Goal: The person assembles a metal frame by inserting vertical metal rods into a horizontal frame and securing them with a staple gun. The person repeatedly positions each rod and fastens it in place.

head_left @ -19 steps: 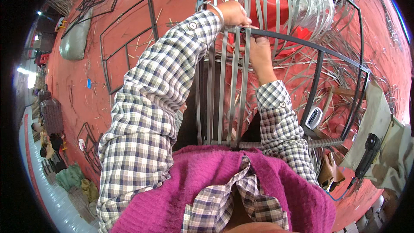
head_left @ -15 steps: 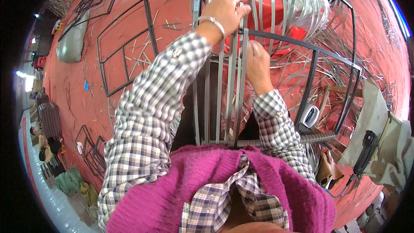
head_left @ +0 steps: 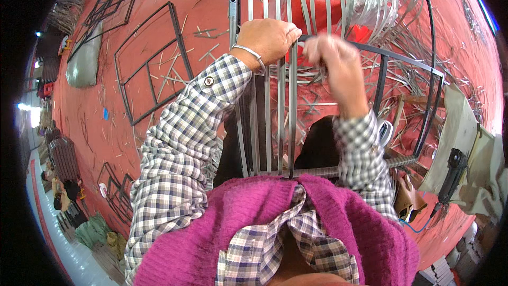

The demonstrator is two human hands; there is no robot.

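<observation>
L hand (head_left: 267, 39) fingers grip a flat strip (head_left: 292, 100) on metal frame (head_left: 413, 69); R hand (head_left: 338, 63) blurred, grip unclear. Approx half of frame strapped, right side bare.

I wear a grey-and-white checked button-cuff shirt (head_left: 180, 143), a fuzzy magenta knitted vest (head_left: 264, 222), and a thin silver metal bangle (head_left: 250, 51).

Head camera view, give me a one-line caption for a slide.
Both hands, left hand and blurred right hand, grip grey strips strung on a dark metal frame over a red floor.
</observation>
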